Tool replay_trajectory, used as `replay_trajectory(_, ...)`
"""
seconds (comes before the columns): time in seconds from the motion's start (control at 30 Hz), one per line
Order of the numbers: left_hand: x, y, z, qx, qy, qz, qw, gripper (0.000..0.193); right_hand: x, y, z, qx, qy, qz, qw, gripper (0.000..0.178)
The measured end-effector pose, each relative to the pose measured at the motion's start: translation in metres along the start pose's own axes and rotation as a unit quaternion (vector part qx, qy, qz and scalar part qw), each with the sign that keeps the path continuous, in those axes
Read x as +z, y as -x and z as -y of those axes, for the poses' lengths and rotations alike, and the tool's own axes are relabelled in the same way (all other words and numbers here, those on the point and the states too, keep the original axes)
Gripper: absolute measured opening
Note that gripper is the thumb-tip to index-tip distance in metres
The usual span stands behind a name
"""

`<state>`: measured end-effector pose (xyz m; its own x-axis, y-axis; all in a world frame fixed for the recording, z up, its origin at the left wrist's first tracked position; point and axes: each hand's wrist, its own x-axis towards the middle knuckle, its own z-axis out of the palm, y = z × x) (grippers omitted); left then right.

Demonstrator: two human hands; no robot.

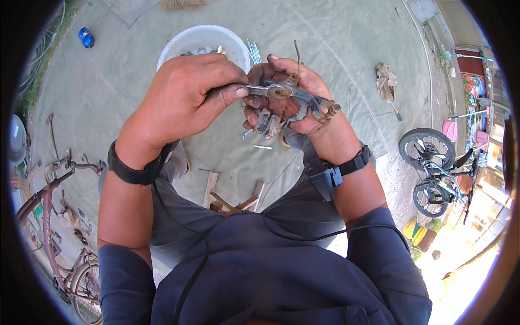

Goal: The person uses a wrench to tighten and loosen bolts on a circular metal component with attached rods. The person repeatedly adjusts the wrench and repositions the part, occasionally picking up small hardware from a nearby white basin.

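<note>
My left hand (189, 95) is closed, pinching the shaft of a metal wrench (262, 90) between thumb and fingers. The wrench's far end sits at a rusty nut in the middle of a grimy metal part that looks like a bicycle brake caliper (309, 100). From below and behind, my right hand (311, 81) wraps round this caliper, its fingers blackened with grease. A thin bent rod (297, 54) sticks up from the part, and worn grey blocks hang at its lower left. My fingers hide some of the mechanism.
Beyond my hands stands a translucent basin (238, 43) with small parts inside. A bundle of thin spokes (253, 51) lies beside it. Wooden pieces (257, 192) lie between my legs. Bicycles stand left (46, 216) and right (428, 149). A dirty rag (385, 81) lies at right.
</note>
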<state>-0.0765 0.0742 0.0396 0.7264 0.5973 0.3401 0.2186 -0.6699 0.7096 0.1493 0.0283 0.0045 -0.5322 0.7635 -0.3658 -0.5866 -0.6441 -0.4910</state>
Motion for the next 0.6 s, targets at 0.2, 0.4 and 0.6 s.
replay_trajectory(0.2,-0.009,0.000,0.001,0.009,-0.027,0.025,0.999,0.011,0.001,0.002,-0.007,0.074,-0.025,-0.032,0.996,0.039)
replay_trajectory(0.4,-0.008,0.000,0.001,0.006,-0.012,0.022,1.000,0.012,0.001,0.000,-0.011,0.091,-0.046,-0.012,0.995,0.036)
replay_trajectory(0.6,-0.013,-0.002,0.004,0.021,-0.046,0.034,0.998,0.013,-0.001,-0.007,-0.013,0.118,-0.026,0.005,0.993,0.036)
